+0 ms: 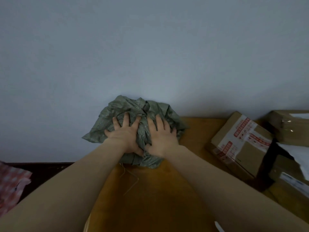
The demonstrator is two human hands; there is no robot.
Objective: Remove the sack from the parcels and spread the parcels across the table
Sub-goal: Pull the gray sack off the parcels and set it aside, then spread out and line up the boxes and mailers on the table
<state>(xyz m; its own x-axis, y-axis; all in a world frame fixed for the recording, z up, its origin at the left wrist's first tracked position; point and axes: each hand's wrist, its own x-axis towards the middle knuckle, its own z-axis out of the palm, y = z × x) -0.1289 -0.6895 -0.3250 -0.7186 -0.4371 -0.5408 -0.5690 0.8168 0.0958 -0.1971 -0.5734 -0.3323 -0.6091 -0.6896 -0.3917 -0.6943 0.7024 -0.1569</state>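
Sack [133, 114] bunched at frame centre, on worktop [150, 190] far edge. Left hand [124, 133] and right hand [160, 138] pressed flat, fingers spread wide, gripping nothing. Judged soft, light, crinkly; best gathered by folds. Parcels [240, 144] stacked right.

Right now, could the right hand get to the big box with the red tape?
Probably yes. The right hand lies flat on the green sack, holding nothing, and bare table lies between it and the taped box. Nothing blocks the way.
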